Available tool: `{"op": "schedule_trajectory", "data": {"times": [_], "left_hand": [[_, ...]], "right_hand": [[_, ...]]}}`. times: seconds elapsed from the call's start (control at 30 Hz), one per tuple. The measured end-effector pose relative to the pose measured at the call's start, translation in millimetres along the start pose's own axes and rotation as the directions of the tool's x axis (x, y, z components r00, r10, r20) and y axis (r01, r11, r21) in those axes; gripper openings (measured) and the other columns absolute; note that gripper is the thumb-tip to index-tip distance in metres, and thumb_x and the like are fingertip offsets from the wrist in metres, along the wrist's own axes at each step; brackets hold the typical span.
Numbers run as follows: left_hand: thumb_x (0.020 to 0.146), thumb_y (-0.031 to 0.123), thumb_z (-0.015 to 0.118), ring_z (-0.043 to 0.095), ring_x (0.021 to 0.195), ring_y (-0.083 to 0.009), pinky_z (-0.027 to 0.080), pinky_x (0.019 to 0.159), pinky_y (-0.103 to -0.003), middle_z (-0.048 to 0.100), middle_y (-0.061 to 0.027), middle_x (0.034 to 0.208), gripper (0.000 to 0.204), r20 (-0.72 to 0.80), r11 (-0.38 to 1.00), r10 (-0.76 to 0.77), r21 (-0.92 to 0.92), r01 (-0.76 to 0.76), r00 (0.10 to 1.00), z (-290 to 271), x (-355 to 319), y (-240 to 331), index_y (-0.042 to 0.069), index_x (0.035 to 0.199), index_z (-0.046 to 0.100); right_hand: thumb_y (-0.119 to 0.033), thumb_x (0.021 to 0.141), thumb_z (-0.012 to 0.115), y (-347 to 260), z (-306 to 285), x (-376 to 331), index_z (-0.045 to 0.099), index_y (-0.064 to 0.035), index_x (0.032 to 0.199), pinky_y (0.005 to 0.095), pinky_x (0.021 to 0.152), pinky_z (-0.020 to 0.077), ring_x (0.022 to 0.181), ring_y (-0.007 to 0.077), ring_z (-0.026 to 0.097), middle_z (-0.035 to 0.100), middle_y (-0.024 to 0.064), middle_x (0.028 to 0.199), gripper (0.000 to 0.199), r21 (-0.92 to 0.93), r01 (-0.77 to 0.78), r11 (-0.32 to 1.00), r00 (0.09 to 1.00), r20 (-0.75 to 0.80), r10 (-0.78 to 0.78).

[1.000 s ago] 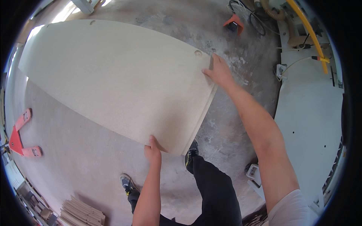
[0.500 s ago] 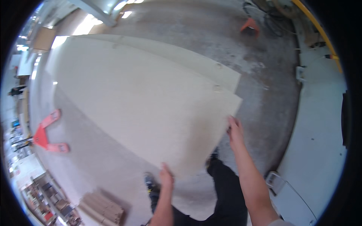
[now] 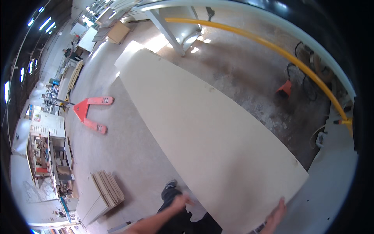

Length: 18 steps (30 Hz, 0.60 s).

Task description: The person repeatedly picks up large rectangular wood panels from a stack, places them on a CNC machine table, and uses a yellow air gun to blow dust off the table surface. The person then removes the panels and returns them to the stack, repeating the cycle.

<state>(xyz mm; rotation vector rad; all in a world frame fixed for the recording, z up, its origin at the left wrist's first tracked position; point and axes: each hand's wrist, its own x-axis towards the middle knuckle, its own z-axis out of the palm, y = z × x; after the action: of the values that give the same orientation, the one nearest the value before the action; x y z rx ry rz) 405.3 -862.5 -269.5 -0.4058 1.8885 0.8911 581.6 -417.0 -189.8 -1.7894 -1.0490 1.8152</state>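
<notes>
A long pale board stretches from the far left of the middle down to the near right. My right hand grips its near end, the thumb along the edge and the other fingers partly hidden. Beside the board's left long edge is my left hand, blurred, its fingers stretched out toward the edge. Whether those fingertips touch the board is hard to make out. Part of my legs and one shoe show below the left edge.
A red pallet jack stands on the floor at left. Nearer lies a stack of brown panels. A yellow rail curves across the far right, with a second red forked end beneath it. A grey metal post stands at the back.
The view has turned, and the board now points more toward the far left. Two offset board edges showed before; one outline shows now. My left hand has left the near corner for the long edge.
</notes>
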Motion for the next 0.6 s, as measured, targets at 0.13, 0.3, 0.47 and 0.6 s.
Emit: {"op": "schedule_trajectory", "data": {"times": [0.13,0.3,0.47,0.6], "left_hand": [[0.095,0.069,0.032,0.049,0.042,-0.0145,0.039,0.040,-0.035,0.074,-0.0124,0.082,0.084,-0.277,0.954,-0.060,-0.298,-0.026,0.959,-139,22,71,-0.008,0.114,0.061],[0.095,0.066,0.038,0.052,0.049,-0.0154,0.038,0.042,-0.036,0.073,-0.0153,0.087,0.079,-0.311,0.899,-0.156,-0.438,0.004,0.938,-155,44,160,-0.007,0.119,0.057],[0.095,0.064,0.040,0.066,0.070,-0.0158,0.045,0.049,-0.033,0.071,-0.0079,0.093,0.064,-0.246,0.522,-0.056,-0.834,-0.182,0.968,-66,1,235,0.006,0.114,0.060],[0.097,0.059,0.038,0.068,0.067,-0.0096,0.038,0.037,-0.023,0.072,0.0021,0.094,0.050,-0.211,0.538,-0.021,-0.826,-0.167,0.977,-25,-32,302,0.018,0.111,0.062]], "right_hand": [[-0.027,0.101,0.053,-118,-112,-87,0.055,0.0086,0.130,0.0351,0.097,0.0493,0.115,0.0305,0.059,0.059,0.0254,0.128,0.045,-0.826,0.267,0.496,0.912,0.050,-0.408],[-0.027,0.100,0.055,-224,-158,-82,0.055,0.0078,0.130,0.0361,0.098,0.0488,0.116,0.0310,0.059,0.059,0.0252,0.128,0.046,-0.721,0.202,0.663,0.754,-0.317,-0.575],[-0.027,0.099,0.057,-317,-183,-53,0.055,0.0071,0.130,0.0371,0.099,0.0483,0.116,0.0315,0.058,0.058,0.0250,0.129,0.046,-0.744,0.318,0.587,0.628,-0.299,-0.718],[-0.028,0.098,0.059,-389,-207,-13,0.055,0.0065,0.130,0.0379,0.099,0.0479,0.117,0.0319,0.058,0.058,0.0248,0.129,0.047,-0.747,0.407,0.525,0.521,-0.282,-0.805]]}}
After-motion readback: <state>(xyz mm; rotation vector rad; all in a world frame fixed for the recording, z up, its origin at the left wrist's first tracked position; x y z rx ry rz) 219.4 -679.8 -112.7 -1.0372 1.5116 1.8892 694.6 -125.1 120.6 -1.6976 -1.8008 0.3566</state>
